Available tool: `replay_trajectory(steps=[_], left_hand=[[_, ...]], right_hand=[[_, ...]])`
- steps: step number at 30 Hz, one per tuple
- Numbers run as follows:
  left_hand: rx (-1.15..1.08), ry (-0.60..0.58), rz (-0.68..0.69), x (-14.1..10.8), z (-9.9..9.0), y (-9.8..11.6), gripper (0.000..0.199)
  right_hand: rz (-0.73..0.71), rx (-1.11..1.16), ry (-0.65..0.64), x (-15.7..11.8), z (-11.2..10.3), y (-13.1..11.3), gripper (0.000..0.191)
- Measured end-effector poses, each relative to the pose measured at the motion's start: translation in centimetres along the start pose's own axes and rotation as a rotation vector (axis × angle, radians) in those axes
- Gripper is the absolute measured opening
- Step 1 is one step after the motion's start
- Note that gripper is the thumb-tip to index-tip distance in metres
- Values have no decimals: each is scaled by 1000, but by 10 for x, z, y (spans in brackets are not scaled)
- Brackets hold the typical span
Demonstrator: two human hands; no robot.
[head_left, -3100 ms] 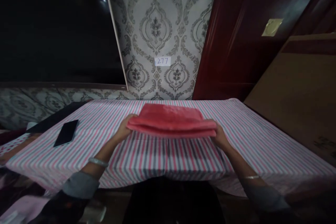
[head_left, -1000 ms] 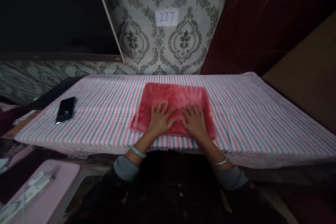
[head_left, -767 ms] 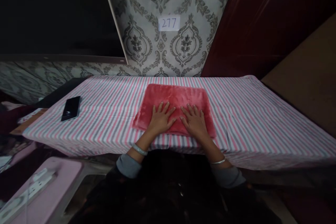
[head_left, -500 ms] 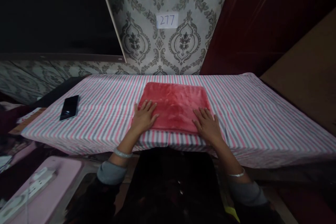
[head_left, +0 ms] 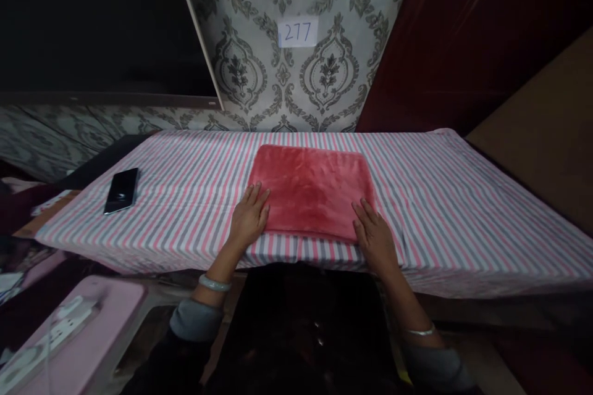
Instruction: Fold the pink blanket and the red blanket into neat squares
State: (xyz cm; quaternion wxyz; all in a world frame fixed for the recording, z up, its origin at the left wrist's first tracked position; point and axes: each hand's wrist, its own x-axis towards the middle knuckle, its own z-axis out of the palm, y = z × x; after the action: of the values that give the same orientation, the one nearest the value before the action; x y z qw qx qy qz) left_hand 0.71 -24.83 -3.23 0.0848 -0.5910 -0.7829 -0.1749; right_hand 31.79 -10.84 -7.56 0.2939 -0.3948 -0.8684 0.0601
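Note:
A folded red plush cloth (head_left: 312, 190) lies flat on a pink, grey and white striped sheet (head_left: 440, 216). My left hand (head_left: 250, 216) rests palm down at the cloth's near left corner, fingers spread, holding nothing. My right hand (head_left: 374, 237) lies the same way on the near right corner, with its fingertips on the cloth. A bangle circles each wrist. The sheet's near edge runs just below both hands.
A black smartphone (head_left: 121, 191) lies face up on the sheet to the left. A white power strip (head_left: 60, 333) sits on a pink surface at lower left. Patterned wallpaper with a paper label reading 277 (head_left: 298, 32) stands behind, and a brown board (head_left: 537, 117) rises at right.
My hands have slid apart from the cloth's middle to its near corners. The cloth, earlier lifted at both ends with its fold showing, now lies flat and folded.

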Motion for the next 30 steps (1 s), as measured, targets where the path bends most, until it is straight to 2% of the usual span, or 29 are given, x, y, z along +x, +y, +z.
replay_trajectory(steps=[3,6,8,10,12,14,17,19,22,26,30], left_hand=[[12,33,-27,-4,-5,1,50],[35,99,-34,-11,-11,9,46],[21,149,31,-16,-12,22,44],[-16,156,157,-20,-9,41,44],[-48,111,283,-23,-2,62,48],[-57,50,343,-25,8,81,55],[-53,6,326,-28,20,95,63],[-57,-6,311,-31,24,96,62],[-79,-13,303,-33,25,93,59],[-96,-17,291,-34,24,92,58],[-88,-6,293,-33,26,92,59]], right_hand=[[-22,-11,21,-1,1,3,52],[-18,-82,3,4,-7,4,49],[3,-145,-1,15,-17,-1,46],[-52,-141,-25,33,-24,-14,46],[-190,-72,-104,57,-25,-31,49],[-311,-22,-227,82,-18,-49,53],[-392,-55,-409,113,0,-65,54],[-422,-98,-463,130,12,-66,55],[-404,-149,-476,155,24,-58,57],[-269,-210,-514,188,35,-49,57],[-189,-231,-484,204,45,-47,58]])
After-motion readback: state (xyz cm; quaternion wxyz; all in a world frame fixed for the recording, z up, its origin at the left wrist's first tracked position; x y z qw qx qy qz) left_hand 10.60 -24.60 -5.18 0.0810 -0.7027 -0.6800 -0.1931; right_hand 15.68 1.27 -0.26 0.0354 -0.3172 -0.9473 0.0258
